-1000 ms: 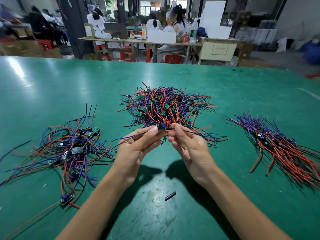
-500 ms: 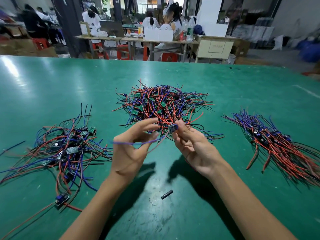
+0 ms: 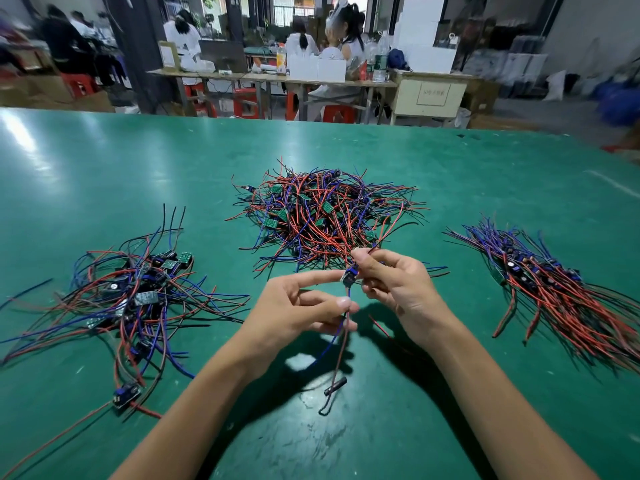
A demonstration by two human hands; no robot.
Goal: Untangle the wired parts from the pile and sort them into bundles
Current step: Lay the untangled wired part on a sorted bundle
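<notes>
Head view: right hand (image 3: 398, 289) pinches a small wired part (image 3: 349, 276) just in front of the tangled pile (image 3: 322, 216). Left hand (image 3: 294, 313) thumb and fingers pinch its hanging wires (image 3: 341, 341) below, index fingertip touching the part.

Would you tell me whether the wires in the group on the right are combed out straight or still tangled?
Mostly straight: the right bundle has red, blue and black wires running roughly parallel toward the near right, unlike the criss-crossed centre pile.

hands (image 3: 346, 299): 2 | wire heaps (image 3: 325, 216): 3 | held part (image 3: 349, 277): 1
</notes>
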